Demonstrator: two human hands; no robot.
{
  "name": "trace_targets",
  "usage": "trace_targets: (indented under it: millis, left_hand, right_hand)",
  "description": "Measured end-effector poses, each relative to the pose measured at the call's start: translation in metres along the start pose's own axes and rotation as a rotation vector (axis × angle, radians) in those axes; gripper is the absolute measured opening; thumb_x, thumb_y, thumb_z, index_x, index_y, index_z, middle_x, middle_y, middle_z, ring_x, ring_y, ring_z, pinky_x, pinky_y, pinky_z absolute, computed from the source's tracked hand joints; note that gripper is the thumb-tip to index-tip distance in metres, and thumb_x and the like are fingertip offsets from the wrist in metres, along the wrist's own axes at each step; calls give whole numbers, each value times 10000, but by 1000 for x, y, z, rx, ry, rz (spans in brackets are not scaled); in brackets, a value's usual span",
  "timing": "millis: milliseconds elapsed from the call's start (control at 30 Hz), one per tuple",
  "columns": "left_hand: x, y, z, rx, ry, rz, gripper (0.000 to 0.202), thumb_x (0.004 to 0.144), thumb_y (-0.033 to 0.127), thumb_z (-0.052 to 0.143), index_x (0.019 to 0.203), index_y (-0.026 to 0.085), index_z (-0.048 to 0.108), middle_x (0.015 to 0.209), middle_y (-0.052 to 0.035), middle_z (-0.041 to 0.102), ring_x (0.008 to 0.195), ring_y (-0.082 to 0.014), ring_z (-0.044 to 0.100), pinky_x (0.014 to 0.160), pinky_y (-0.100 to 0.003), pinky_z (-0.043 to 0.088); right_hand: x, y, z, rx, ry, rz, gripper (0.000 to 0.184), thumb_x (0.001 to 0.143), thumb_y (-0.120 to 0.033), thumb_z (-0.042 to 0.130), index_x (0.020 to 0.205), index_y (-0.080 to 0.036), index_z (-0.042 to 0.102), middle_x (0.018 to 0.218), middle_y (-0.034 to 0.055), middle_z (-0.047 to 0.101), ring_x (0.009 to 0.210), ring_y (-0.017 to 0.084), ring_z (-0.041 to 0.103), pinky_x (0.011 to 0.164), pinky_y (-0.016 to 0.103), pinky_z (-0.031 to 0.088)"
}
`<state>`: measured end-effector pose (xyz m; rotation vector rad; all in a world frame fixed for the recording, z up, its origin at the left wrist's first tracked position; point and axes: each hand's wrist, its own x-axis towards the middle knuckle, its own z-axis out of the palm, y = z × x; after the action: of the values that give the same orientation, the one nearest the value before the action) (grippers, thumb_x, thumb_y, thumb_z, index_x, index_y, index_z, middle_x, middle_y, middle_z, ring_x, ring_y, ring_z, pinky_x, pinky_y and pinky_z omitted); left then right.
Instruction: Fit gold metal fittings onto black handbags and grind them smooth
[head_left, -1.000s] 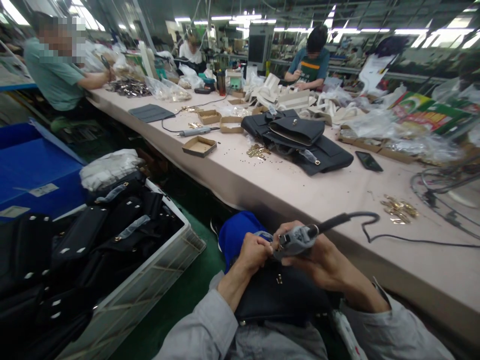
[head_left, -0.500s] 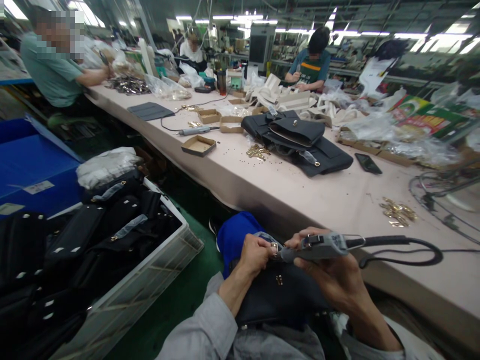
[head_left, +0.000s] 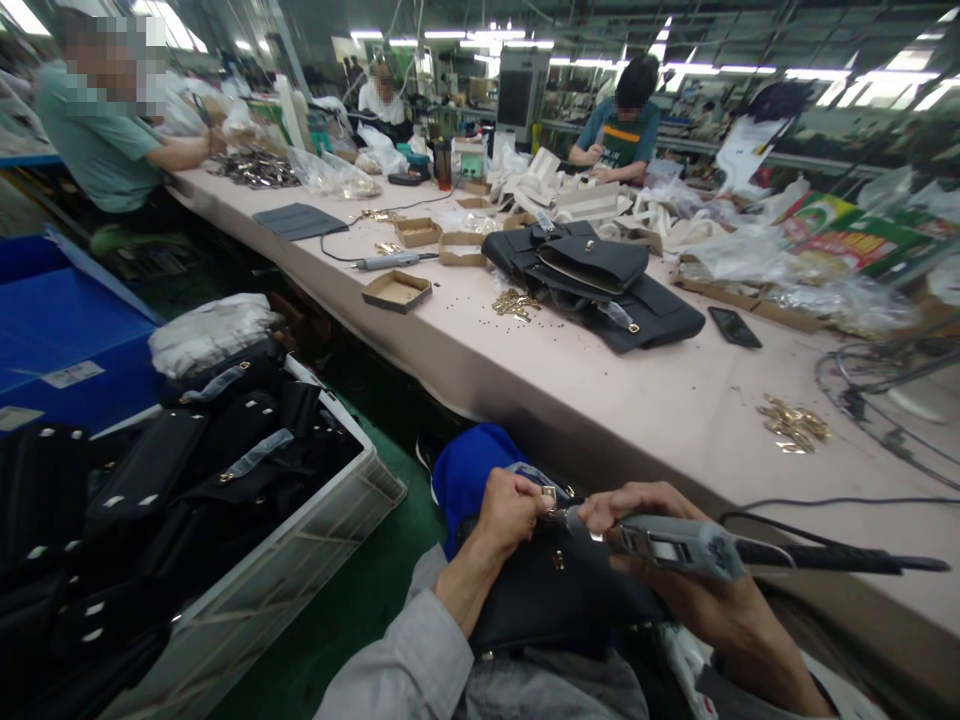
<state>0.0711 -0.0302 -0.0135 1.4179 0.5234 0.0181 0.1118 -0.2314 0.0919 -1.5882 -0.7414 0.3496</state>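
A black handbag point(head_left: 532, 598) lies across my lap, with a small gold fitting point(head_left: 559, 560) on its face. My left hand point(head_left: 508, 510) is closed in a pinch on a gold buckle point(head_left: 550, 494) at the bag's upper edge. Wrapped round a grey electric screwdriver point(head_left: 679, 545), my right hand point(head_left: 646, 496) points its tip leftward at the buckle, close to the left fingertips. Fingers hide the exact contact between tip and buckle. From the screwdriver's rear end a black cord runs right.
On the table point(head_left: 645, 420) are stacked black bags point(head_left: 660, 305), gold hardware point(head_left: 793, 424), a phone point(head_left: 735, 327), a cardboard tray point(head_left: 397, 292) and another screwdriver point(head_left: 386, 261). A crate point(head_left: 300, 570) of black bags stands at left, beside a blue bin point(head_left: 75, 310). Co-workers sit around the table.
The screwdriver's rear end has swung down and toward me, and its cord with it. My right hand has turned along; the left keeps its pinch at the buckle.
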Motion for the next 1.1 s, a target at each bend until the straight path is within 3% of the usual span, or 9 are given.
trace_targets:
  millis: [100,233,367,467,567,667,867,1000,1100]
  left_hand:
    - [-2,1,-2,3,-30,31,208,667,160,719,471,159,646,364,25,494,301,-80,400,306,-193,258]
    - [-2,-1,-3,9,-42,51,209,674,183,722,482,162,644,365,21,501,301,-84,407,313,-195,261]
    - [-2,-3,-3,5,-39,51,176,679,205,724,518,155,672,373,18,512,303,-88,411,313,-199,277]
    - [-2,-2,-3,-4,-44,47,160,682,220,726,544,151,686,374,22,508,304,-90,410,313,-201,287]
    - [-2,0,-4,-7,-47,38,160,679,220,728,543,153,676,371,27,504,303,-88,409,313,-200,294]
    - [-2,1,-4,-7,-49,33,164,676,218,727,536,152,671,371,25,505,301,-84,408,310,-195,277]
    - [-1,3,-6,-29,-54,25,163,681,250,731,564,147,685,377,21,511,303,-88,412,316,-200,289]
    - [-2,5,-6,-30,-70,22,173,684,274,740,587,135,702,378,15,515,307,-84,411,326,-195,276]
    - [-2,4,-5,-23,-76,10,173,677,284,750,600,136,706,383,14,519,312,-87,414,333,-201,293]
  right_hand:
    - [-11,-5,1,-31,-69,-5,257,906,-230,770,1156,-250,710,1091,102,763,1128,324,722,982,474,611]
    - [-19,-10,0,-42,-67,-87,222,929,-228,730,1148,-265,725,1041,95,779,1116,327,732,951,445,630]
    - [-11,9,-5,-54,-170,-148,180,936,-333,745,1101,-267,773,917,73,798,1008,313,770,984,456,617]
    - [-3,28,-8,-73,-258,-174,189,1010,-387,653,1061,-284,804,810,49,791,809,249,789,888,369,648]
    - [0,32,-5,-90,-331,-319,234,1047,-365,590,1179,-302,773,941,68,809,910,239,785,942,376,619]
    - [-4,21,7,-104,-267,-425,308,989,-322,688,1296,-299,699,1087,89,791,1040,263,750,1031,451,564]
    - [-12,6,37,-62,-25,-408,169,998,-418,646,1063,-327,772,865,48,787,815,262,724,875,490,603]
    - [-14,5,42,-55,-9,-378,228,953,-499,700,890,-291,769,771,45,766,736,251,693,899,512,585]
    - [-13,6,37,-62,-70,-397,267,839,-528,831,893,-277,759,786,47,772,722,243,686,818,463,594]
